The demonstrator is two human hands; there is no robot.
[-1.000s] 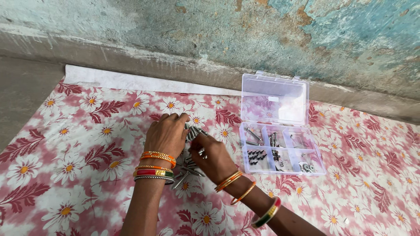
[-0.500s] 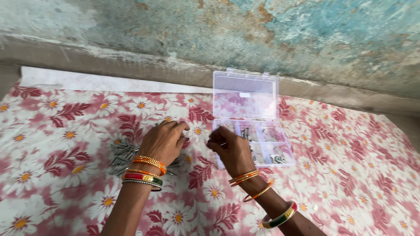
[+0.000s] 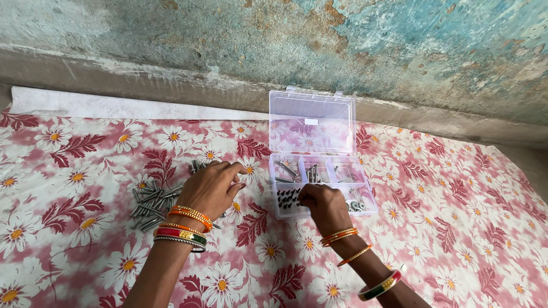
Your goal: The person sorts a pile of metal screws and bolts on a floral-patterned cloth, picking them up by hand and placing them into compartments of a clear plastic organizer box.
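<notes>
A clear plastic organiser box with its lid up lies on a floral mat. Its compartments hold silver bolts, black screws and washers. My right hand rests over the box's front row, fingers curled, right beside the black screws; what it holds I cannot make out. My left hand hovers palm down with fingers spread, just right of a pile of silver bolts on the mat. Both wrists wear coloured bangles.
A worn blue-green wall runs along the back, with a concrete ledge at its foot. A white strip of the mat's underside is folded up at the far left edge.
My right hand has gone from the bolt pile over to the box and now sits over its front compartments. The left hand stays by the pile. The view shifted right.
</notes>
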